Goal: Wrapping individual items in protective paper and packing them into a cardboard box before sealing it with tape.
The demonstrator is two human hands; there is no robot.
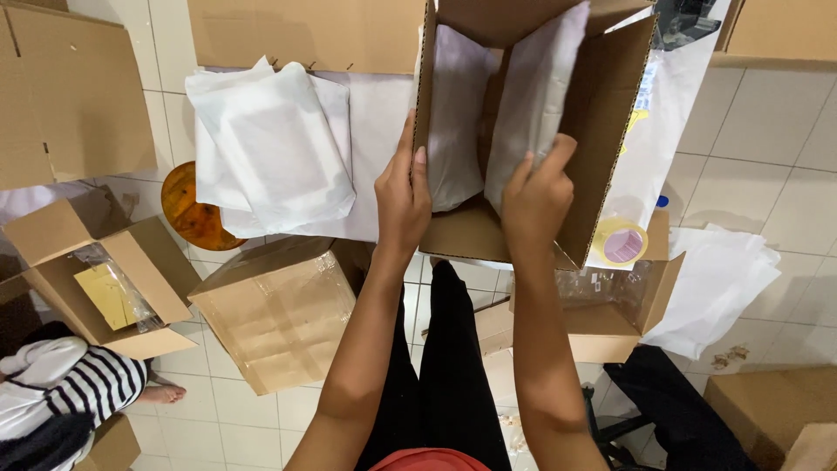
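An open cardboard box (610, 131) stands tilted toward me on the work surface. My left hand (401, 196) grips the box's left wall edge. My right hand (534, 196) holds a white padded packet (536, 96) and has it standing inside the box. Another white packet (453, 113) leans against the box's left inner wall. Both hands are close together at the box's near rim.
A stack of white packets (266, 148) lies left of the box. A tape roll (621, 242) sits at the box's right. Open cardboard boxes (105, 288) and a wrapped one (279, 314) stand on the tiled floor. Another person in stripes (78, 388) sits at lower left.
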